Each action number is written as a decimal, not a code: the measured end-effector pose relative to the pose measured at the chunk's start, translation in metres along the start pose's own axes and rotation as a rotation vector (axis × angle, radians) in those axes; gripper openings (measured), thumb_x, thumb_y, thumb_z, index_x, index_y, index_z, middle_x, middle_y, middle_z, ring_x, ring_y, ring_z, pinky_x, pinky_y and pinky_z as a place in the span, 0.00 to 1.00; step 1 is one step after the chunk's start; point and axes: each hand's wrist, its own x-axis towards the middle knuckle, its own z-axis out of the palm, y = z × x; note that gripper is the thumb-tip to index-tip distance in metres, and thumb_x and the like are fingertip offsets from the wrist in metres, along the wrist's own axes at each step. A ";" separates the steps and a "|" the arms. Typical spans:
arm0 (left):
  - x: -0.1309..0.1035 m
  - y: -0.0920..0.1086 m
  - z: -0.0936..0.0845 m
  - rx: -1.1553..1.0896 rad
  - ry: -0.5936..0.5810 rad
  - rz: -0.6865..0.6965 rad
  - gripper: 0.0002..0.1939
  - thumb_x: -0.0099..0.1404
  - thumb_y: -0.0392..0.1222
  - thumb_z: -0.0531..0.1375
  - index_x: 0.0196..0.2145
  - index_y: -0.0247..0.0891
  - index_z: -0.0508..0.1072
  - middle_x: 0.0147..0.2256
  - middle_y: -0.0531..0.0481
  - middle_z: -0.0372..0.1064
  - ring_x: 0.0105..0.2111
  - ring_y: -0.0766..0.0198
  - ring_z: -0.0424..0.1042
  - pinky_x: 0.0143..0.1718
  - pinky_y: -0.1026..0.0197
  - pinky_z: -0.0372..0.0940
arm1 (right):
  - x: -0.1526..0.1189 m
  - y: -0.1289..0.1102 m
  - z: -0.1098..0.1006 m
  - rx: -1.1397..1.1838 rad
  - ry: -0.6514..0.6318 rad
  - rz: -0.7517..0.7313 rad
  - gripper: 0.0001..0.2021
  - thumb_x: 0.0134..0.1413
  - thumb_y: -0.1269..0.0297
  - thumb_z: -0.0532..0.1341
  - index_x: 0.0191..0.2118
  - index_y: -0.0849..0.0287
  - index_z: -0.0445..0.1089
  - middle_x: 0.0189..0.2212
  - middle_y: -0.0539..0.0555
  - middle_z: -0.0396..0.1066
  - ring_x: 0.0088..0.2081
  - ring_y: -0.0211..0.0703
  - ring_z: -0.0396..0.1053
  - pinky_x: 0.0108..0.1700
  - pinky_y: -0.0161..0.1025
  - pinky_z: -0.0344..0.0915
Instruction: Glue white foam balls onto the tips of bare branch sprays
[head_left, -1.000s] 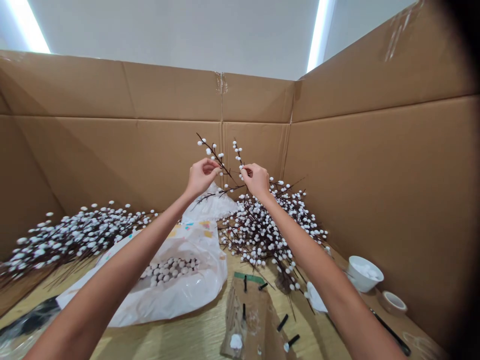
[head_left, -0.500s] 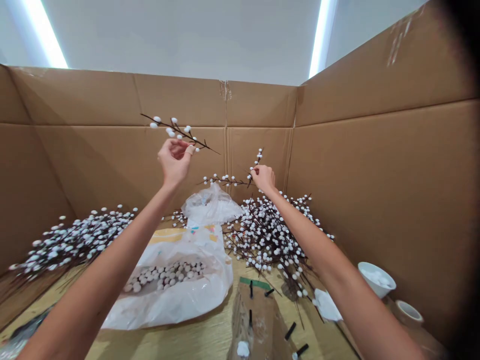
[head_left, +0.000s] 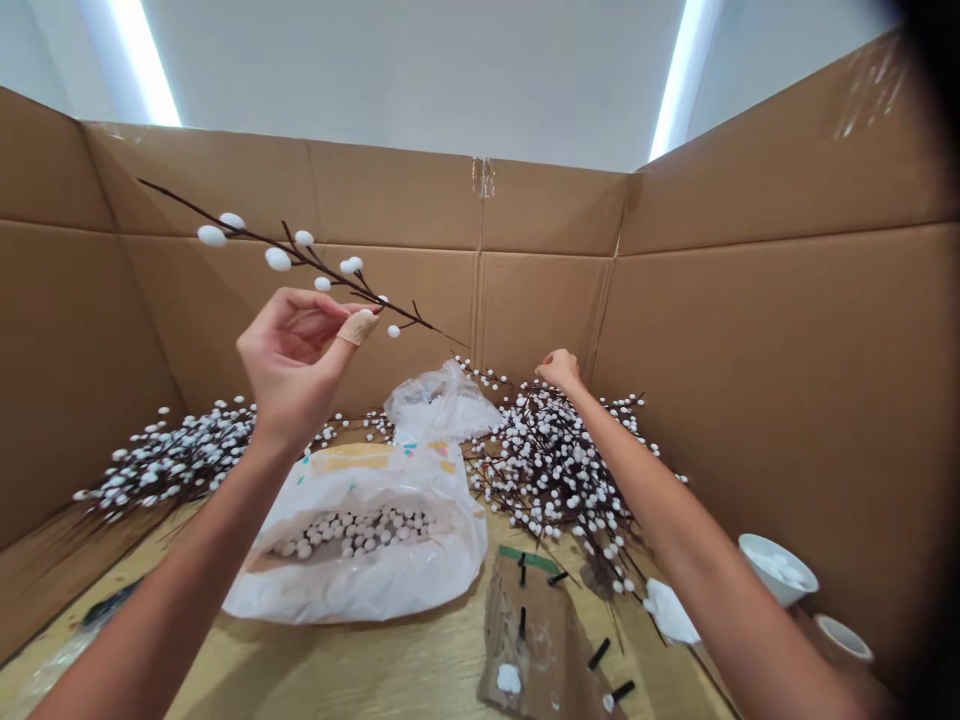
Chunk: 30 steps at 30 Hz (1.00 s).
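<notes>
Left fingers (head_left: 360, 326) pinch a twig (head_left: 336, 275); right fingers (head_left: 547, 370) half-hidden.

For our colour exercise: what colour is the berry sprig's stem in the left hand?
Dark brown stem, clearest in the head view.

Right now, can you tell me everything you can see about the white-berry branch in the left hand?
The white-berry branch has a thin, dark brown stem with short side twigs and about ten round white berries that look like foam or plastic. It slants from a bare tip at upper left down to a fine, wispy end at lower right. The left hand pinches it toward the lower end, holding it in the air before the cardboard wall. Nothing else clearly touches it.
</notes>
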 end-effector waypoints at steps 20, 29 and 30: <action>-0.042 0.068 -0.060 -0.088 -0.218 -0.339 0.11 0.53 0.39 0.67 0.27 0.40 0.66 0.29 0.50 0.76 0.31 0.61 0.77 0.32 0.61 0.73 | -0.274 -0.111 -0.045 0.301 -0.450 -0.861 0.11 0.60 0.65 0.54 0.29 0.60 0.70 0.19 0.47 0.62 0.23 0.33 0.57 0.27 0.34 0.50; -0.066 0.082 -0.059 0.465 -0.344 -0.059 0.13 0.60 0.41 0.62 0.43 0.42 0.66 0.34 0.47 0.75 0.35 0.56 0.76 0.36 0.56 0.70 | -0.289 -0.100 0.015 0.842 -0.601 -0.395 0.22 0.55 0.47 0.56 0.22 0.61 0.68 0.12 0.48 0.64 0.16 0.33 0.58 0.23 0.33 0.50; -0.074 0.084 -0.057 0.537 -0.361 0.030 0.16 0.61 0.40 0.61 0.47 0.42 0.64 0.39 0.45 0.75 0.38 0.54 0.76 0.39 0.53 0.69 | -0.288 -0.098 0.023 0.922 -0.632 -0.353 0.23 0.53 0.44 0.56 0.23 0.60 0.67 0.11 0.48 0.64 0.15 0.33 0.56 0.21 0.33 0.49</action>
